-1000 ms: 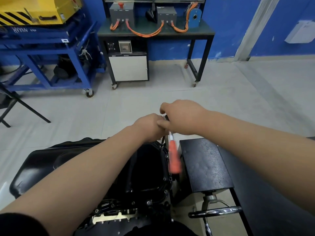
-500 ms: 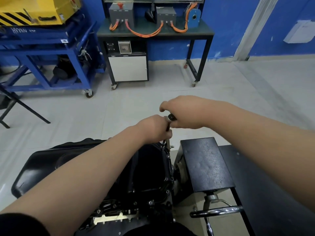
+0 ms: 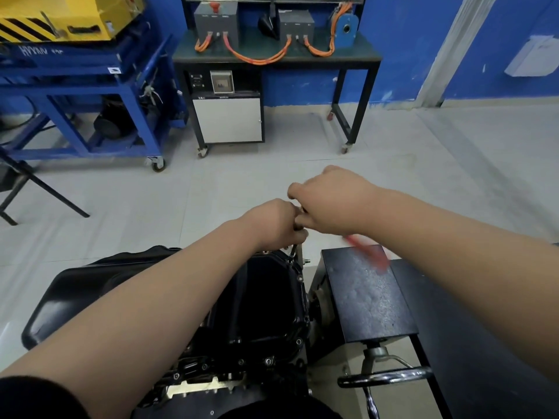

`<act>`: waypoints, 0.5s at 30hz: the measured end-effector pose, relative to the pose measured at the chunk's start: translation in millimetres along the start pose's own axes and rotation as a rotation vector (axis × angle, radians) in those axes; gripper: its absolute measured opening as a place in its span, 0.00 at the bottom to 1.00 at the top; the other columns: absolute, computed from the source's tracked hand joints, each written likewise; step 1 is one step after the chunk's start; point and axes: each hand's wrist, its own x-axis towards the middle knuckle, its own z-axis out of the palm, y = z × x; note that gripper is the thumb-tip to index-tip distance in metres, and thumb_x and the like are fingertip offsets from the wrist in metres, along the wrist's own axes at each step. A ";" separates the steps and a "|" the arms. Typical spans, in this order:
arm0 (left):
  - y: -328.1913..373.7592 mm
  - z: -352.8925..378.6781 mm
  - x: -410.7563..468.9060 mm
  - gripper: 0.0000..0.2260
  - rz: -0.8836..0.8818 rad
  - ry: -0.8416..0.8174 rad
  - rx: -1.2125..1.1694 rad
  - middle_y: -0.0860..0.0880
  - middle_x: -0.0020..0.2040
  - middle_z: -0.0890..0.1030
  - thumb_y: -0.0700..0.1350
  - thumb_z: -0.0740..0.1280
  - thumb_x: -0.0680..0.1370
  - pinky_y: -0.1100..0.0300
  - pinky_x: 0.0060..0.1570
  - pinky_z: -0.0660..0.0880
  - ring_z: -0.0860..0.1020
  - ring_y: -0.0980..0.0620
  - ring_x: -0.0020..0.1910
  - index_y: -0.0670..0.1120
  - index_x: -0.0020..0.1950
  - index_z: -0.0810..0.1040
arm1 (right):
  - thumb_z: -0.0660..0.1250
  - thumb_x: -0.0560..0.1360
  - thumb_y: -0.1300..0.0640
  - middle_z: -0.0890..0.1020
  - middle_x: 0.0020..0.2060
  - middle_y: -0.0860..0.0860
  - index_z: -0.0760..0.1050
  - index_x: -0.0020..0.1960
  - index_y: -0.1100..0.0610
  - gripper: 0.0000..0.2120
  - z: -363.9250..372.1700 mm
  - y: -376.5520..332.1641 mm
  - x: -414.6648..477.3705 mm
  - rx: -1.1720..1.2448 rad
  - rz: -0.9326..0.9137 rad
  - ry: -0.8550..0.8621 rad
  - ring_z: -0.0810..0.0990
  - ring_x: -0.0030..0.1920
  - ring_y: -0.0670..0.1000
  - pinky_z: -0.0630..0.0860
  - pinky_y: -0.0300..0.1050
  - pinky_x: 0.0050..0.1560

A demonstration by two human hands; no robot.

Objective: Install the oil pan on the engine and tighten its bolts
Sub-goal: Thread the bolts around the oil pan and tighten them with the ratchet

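The black oil pan lies on the engine, with bolts along its flange. At the pan's far right corner a thin socket extension stands upright on a bolt. My left hand is curled round the top of that extension. Right beside and touching it, my right hand grips the ratchet. Its red handle shows as a blur, sticking out to the right below my right wrist. The ratchet head is hidden between the two hands.
A black box of the engine stand sits just right of the pan, with a chrome crank handle below it. Across the tiled floor stand a wheeled bench with orange cables and a blue frame cart.
The red ratchet handle has swung from pointing down toward me round to pointing right. My right hand shifted up and right with it. My left hand stayed on the extension.
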 end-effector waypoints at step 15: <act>-5.1 4.4 -4.0 0.13 0.023 0.014 -0.004 0.51 0.25 0.66 0.45 0.60 0.71 0.60 0.24 0.58 0.63 0.52 0.26 0.48 0.28 0.61 | 0.53 0.77 0.40 0.75 0.35 0.50 0.69 0.35 0.52 0.20 4.5 -5.1 -6.6 -0.001 0.060 -0.029 0.72 0.34 0.53 0.66 0.44 0.36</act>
